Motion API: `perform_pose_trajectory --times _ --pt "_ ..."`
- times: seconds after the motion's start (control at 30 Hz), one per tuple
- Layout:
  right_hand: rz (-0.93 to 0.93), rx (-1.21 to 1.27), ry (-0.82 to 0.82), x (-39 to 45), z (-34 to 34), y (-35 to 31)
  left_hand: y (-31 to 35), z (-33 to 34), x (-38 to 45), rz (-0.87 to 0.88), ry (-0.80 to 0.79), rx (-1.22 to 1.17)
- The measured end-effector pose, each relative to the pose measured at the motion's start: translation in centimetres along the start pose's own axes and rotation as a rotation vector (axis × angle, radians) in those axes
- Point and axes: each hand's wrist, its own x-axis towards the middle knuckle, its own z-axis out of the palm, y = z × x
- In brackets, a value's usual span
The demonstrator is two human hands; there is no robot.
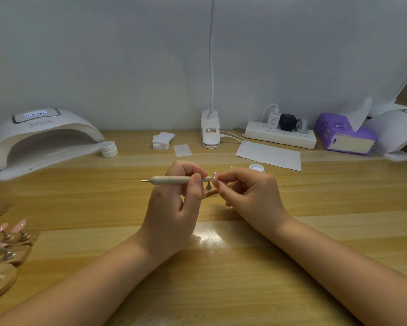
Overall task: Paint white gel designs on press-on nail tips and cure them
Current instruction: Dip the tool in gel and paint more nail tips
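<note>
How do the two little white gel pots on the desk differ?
The closed pot has its lid on and a label on top; the open pot has no lid and shows pale gel inside. The closed pot sits far left beside the curing lamp; the open pot sits just behind the right hand. Both are small, round and white.

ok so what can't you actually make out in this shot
- Design on the nail tip, head view: too small, pinched in the right hand.
- Stand base: behind the left hand.
- Holders at left: cut by the frame edge.
- Second lamp at right: cut off by the edge.
</note>
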Motion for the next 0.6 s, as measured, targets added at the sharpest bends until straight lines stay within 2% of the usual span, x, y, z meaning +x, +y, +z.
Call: perform_pose_trajectory --times 0.6 --pt "-0.016 0.007 -0.001 -0.08 0.0 0.05 -0.22 0.05 -0.03 0.004 -0.018 0.015"
